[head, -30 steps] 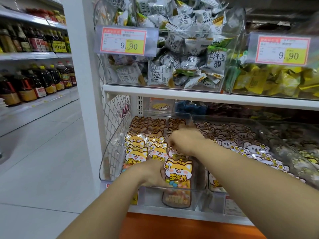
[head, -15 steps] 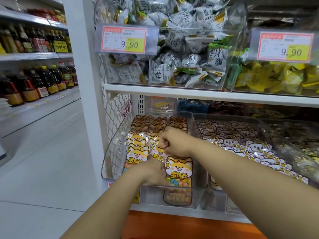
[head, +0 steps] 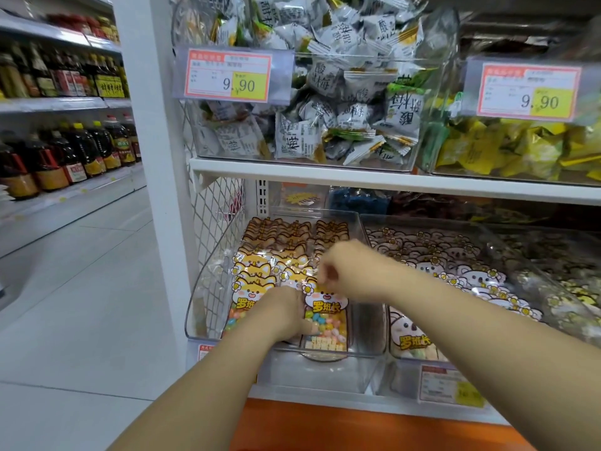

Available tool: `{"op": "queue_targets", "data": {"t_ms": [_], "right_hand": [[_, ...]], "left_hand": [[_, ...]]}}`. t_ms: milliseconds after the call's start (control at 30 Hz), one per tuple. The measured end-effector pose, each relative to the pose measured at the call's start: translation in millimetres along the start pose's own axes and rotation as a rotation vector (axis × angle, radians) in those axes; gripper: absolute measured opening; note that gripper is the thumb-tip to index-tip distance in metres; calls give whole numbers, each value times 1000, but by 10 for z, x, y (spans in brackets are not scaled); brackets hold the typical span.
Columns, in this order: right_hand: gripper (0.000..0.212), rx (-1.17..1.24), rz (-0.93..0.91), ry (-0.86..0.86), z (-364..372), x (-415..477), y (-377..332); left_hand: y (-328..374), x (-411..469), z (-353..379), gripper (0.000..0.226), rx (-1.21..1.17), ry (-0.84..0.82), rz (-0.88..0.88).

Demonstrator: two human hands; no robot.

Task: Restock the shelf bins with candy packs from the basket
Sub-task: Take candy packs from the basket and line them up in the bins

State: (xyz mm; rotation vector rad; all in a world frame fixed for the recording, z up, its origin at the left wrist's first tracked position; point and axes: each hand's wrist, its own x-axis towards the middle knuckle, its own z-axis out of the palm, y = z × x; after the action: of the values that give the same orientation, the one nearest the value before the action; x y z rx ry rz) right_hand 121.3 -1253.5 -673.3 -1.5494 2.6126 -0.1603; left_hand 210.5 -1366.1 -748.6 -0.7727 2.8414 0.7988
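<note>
Head view: the left hand [head: 286, 315] reaches into the clear bin [head: 198, 288]. Its thumb lies across the face of the front candy pack [head: 327, 323], which it grips. That pack stands upright against the bin's front wall. The right hand [head: 346, 271] is above the pack's top edge with its fingers curled; motion blur prevents telling whether it pinches anything. Rows of matching candy packs [head: 260, 271] stand behind and fill the bin. A neighbouring bin [head: 487, 236] just to the right holds pink-printed packs. Above the white shelf board [head: 357, 180], a price tag [head: 227, 74] reading 9.90 hangs before wrapped sweets [head: 325, 125].
</note>
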Motion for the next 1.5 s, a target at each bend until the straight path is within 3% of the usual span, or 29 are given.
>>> {"op": "queue_targets", "data": {"t_ms": [100,233,367,467,567,700,833,967,1067,1200,1267,1400,1500], "right_hand": [[22,-262,24,-321,225,-212,-142],[32,-273,92,-415,316,-182,-216],[36,-336,98,-471,331,-211,-213],[39,-382,109,-479,353,-233,-233],[39,-363,89,-445,374,-217,-205],[45,-319,29,-337,399,-206,-187],[53,-105,-62,-348,575,-42,-206],[56,-152,22,-375,675,102,-167],[45,-203,83,-304,703,161,-138],[16,-68,63,-327,675,72,-234],[26,-6,54,-351,650,39,-304],[89,-46,128,-356,701,93,-280],[98,-107,132,-364,737,145,-237]], "left_hand": [[49,31,58,40,41,23,-10],[113,-9,64,40,151,30,-40],[16,41,61,32,74,-40,-53],[-101,69,41,18,-48,-101,26],[-185,52,-22,19,-106,-115,49],[-340,-118,-246,27,58,-36,134],[-410,-302,-335,33,123,-216,138],[-389,-276,-355,36,211,-298,85],[-365,-239,-355,38,275,-295,88],[-413,-232,-334,32,205,-279,111],[-480,-243,-333,28,129,-266,115],[-552,-244,-329,25,99,-266,97],[-512,-257,-342,30,132,-281,93]]}}
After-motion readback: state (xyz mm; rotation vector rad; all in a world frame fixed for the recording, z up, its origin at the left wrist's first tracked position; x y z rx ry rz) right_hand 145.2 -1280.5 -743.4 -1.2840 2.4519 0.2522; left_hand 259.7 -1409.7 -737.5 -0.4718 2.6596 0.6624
